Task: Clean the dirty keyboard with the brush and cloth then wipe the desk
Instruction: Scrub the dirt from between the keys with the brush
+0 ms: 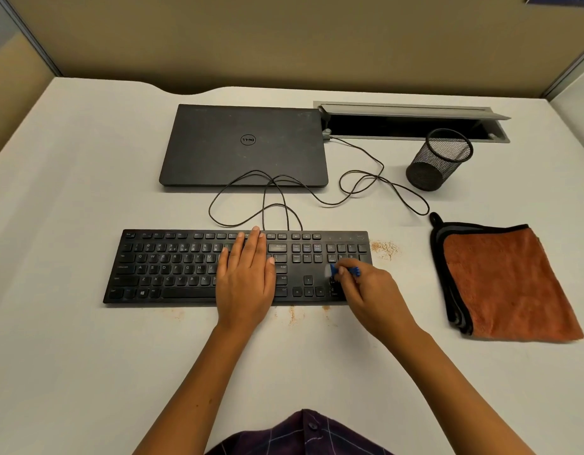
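A black keyboard (172, 267) lies across the middle of the white desk (87, 356). My left hand (246, 277) rests flat on its centre keys, fingers straight. My right hand (369, 290) pinches a small blue brush (336, 270) whose pale bristles touch the number pad at the keyboard's right end. A folded orange cloth (504, 284) with black edging lies on the desk to the right, apart from both hands. Brown crumbs (384, 248) sit just right of the keyboard, and more crumbs (292, 315) lie along its front edge.
A closed black laptop (244, 146) lies behind the keyboard, with the keyboard's cable (359, 178) looping across the desk. A black mesh pen cup (440, 160) stands at the back right, in front of an open cable tray (412, 123). Partition walls enclose the desk.
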Demonstrator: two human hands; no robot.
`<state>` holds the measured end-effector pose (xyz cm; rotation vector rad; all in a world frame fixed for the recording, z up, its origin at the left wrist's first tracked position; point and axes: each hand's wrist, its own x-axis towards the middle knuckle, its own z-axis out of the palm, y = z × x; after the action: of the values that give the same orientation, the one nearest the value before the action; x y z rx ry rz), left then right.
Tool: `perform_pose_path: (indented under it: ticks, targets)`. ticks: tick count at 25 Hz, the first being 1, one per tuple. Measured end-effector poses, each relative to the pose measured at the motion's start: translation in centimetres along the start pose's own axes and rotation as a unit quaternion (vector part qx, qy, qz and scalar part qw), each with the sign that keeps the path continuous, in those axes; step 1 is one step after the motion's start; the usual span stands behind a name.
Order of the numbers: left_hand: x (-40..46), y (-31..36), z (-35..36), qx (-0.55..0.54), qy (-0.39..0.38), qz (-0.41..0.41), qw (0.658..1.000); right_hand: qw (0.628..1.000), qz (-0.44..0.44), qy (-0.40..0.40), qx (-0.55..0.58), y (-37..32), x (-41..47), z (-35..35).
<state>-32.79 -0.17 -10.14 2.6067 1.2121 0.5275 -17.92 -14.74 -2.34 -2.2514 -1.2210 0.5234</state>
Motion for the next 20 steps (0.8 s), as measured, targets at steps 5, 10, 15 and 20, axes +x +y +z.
perform_pose_path:
  ticks: [5,10,15,20]
  targets:
    - [0.0,0.1,-0.1,-0.003,-0.003,0.002,1.0,0.998,0.002,-0.03,-0.058,0.0,-0.5,0.7]
    - [0.0,-0.1,-0.1,-0.004,-0.008,0.006,1.0,1.0,0.004,0.025,-0.007,-0.5,-0.5,0.5]
    - [0.0,-0.2,-0.2,0.005,-0.022,0.011,1.0,0.999,0.027,-0.003,-0.047,-0.5,-1.0,1.0]
    - [0.0,-0.4,-0.2,0.018,-0.034,0.017,0.999,0.999,0.043,0.03,-0.011,-0.7,-1.3,1.1]
